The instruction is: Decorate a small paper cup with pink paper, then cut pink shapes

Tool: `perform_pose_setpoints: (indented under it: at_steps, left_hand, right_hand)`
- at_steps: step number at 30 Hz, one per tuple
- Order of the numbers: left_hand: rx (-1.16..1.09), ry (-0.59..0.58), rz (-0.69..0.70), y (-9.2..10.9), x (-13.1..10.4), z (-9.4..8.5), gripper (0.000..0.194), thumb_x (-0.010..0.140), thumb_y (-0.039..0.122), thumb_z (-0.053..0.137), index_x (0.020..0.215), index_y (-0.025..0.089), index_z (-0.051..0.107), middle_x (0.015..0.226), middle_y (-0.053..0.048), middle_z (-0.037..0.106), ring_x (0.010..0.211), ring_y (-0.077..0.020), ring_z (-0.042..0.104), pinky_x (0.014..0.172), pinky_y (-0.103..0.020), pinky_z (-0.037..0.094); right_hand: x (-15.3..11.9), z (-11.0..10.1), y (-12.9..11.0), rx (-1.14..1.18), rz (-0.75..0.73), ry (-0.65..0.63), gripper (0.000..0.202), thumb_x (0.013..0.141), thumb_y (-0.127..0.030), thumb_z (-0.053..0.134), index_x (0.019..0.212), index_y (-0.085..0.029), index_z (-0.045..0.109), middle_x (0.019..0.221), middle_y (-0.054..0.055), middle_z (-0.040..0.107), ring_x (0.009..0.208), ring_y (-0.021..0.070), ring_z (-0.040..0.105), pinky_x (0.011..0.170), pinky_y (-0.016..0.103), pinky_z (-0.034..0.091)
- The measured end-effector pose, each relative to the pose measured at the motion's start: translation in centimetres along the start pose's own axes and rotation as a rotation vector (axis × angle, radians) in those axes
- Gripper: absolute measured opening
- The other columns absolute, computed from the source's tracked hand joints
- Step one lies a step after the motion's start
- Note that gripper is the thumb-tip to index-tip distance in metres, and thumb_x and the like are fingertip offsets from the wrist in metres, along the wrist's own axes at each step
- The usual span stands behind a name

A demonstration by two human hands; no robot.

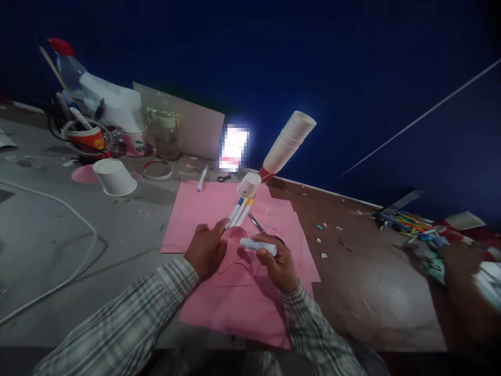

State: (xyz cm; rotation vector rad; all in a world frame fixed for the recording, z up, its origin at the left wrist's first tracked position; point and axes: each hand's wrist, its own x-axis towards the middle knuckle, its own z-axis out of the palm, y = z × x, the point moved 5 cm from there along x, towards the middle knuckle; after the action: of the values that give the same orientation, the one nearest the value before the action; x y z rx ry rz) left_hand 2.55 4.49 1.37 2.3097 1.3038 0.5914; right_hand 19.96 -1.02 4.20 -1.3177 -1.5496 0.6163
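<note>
My right hand is closed around a short whitish tube, its end pointing left; I cannot tell whether it is a glue stick or a marker. My left hand has its fingers closed at the edge of a rounded pink paper piece. Under both hands lie overlapping pink sheets. White markers with blue and orange ends lie just beyond the left thumb. Scissors rest on the sheets, partly hidden behind my right hand.
An upturned paper cup and a leaning cup stack stand behind the sheets. At left are another cup, a jar and a white cable. Another person's arm reaches in at right beside colourful strands.
</note>
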Motion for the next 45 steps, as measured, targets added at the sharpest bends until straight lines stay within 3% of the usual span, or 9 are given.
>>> perform_pose_setpoints:
  at_steps: [3, 12, 22, 26, 29, 31, 35, 40, 45]
  left_hand:
    - [0.004, 0.006, 0.036, 0.0, 0.0, 0.1, 0.050, 0.085, 0.015, 0.043, 0.135, 0.013, 0.043, 0.069, 0.002, 0.064, 0.064, -0.0197, 0.059, 0.090, -0.039, 0.038]
    - [-0.002, -0.028, 0.054, -0.1, 0.0, 0.2, 0.049, 0.087, 0.014, 0.042, 0.136, 0.010, 0.043, 0.068, 0.000, 0.067, 0.067, -0.0215, 0.063, 0.091, -0.040, 0.037]
    - [0.009, -0.100, 0.017, 0.2, 0.1, 0.0, 0.046, 0.090, 0.014, 0.039, 0.135, 0.011, 0.043, 0.082, -0.006, 0.074, 0.075, -0.0224, 0.068, 0.096, -0.043, 0.035]
    - [0.010, -0.078, 0.039, 0.2, 0.1, 0.0, 0.046, 0.088, 0.013, 0.040, 0.134, 0.012, 0.043, 0.079, -0.005, 0.073, 0.069, -0.0215, 0.067, 0.093, -0.042, 0.036]
    - [-0.012, -0.059, 0.054, 0.2, 0.0, 0.1, 0.046, 0.086, 0.012, 0.041, 0.133, 0.013, 0.043, 0.072, -0.001, 0.071, 0.063, -0.0205, 0.064, 0.091, -0.041, 0.037]
    - [-0.027, -0.048, 0.054, 0.1, -0.1, 0.1, 0.046, 0.086, 0.013, 0.041, 0.132, 0.013, 0.043, 0.069, 0.000, 0.069, 0.063, -0.0205, 0.063, 0.090, -0.041, 0.037]
    - [-0.029, -0.036, 0.067, 0.2, -0.1, 0.0, 0.047, 0.086, 0.012, 0.041, 0.133, 0.012, 0.043, 0.069, 0.000, 0.068, 0.065, -0.0210, 0.064, 0.090, -0.040, 0.037]
    - [-0.002, -0.075, 0.041, 0.1, 0.0, 0.2, 0.047, 0.087, 0.013, 0.042, 0.133, 0.013, 0.043, 0.071, -0.001, 0.069, 0.066, -0.0208, 0.065, 0.094, -0.041, 0.036]
    - [0.009, -0.101, 0.029, 0.5, 0.1, -0.2, 0.045, 0.089, 0.013, 0.040, 0.134, 0.010, 0.043, 0.074, -0.004, 0.071, 0.067, -0.0218, 0.067, 0.094, -0.043, 0.036]
  right_hand:
    - [0.2, 1.5, -0.7, -0.013, -0.006, -0.104, 0.024, 0.090, -0.039, 0.058, 0.092, -0.019, 0.072, 0.086, 0.008, 0.075, 0.076, 0.0195, 0.071, 0.067, 0.030, 0.056]
    - [0.2, 4.2, -0.4, -0.135, 0.102, -0.222, 0.022, 0.089, -0.036, 0.056, 0.088, -0.018, 0.069, 0.075, 0.004, 0.074, 0.064, 0.0165, 0.067, 0.060, 0.025, 0.050]
    - [1.0, 2.4, 0.1, -0.315, 0.179, -0.252, 0.020, 0.089, -0.035, 0.057, 0.091, -0.019, 0.068, 0.070, 0.004, 0.073, 0.069, 0.0197, 0.069, 0.068, 0.028, 0.050]
    - [1.3, 1.1, 0.3, -0.163, 0.174, -0.149, 0.020, 0.087, -0.038, 0.059, 0.087, -0.019, 0.068, 0.074, 0.004, 0.072, 0.064, 0.0165, 0.065, 0.060, 0.026, 0.048]
    - [1.3, 0.4, 0.5, 0.035, 0.201, -0.074, 0.027, 0.090, -0.041, 0.054, 0.091, -0.018, 0.067, 0.060, -0.001, 0.062, 0.051, 0.0129, 0.054, 0.049, 0.024, 0.042]
    - [1.4, 0.6, 0.4, 0.058, 0.190, -0.079, 0.026, 0.090, -0.041, 0.055, 0.091, -0.017, 0.067, 0.058, -0.002, 0.059, 0.050, 0.0127, 0.053, 0.048, 0.024, 0.042]
    - [1.4, 1.8, -0.4, -0.049, 0.128, -0.134, 0.021, 0.087, -0.036, 0.059, 0.087, -0.018, 0.069, 0.075, 0.004, 0.069, 0.067, 0.0170, 0.064, 0.060, 0.027, 0.049]
    - [0.8, 3.6, -0.1, -0.181, 0.143, -0.264, 0.020, 0.087, -0.036, 0.060, 0.090, -0.018, 0.070, 0.072, 0.003, 0.071, 0.063, 0.0167, 0.065, 0.059, 0.026, 0.049]
    - [1.0, 2.6, 0.2, -0.353, 0.129, -0.264, 0.021, 0.090, -0.036, 0.057, 0.092, -0.019, 0.069, 0.074, 0.004, 0.073, 0.068, 0.0189, 0.068, 0.064, 0.027, 0.049]
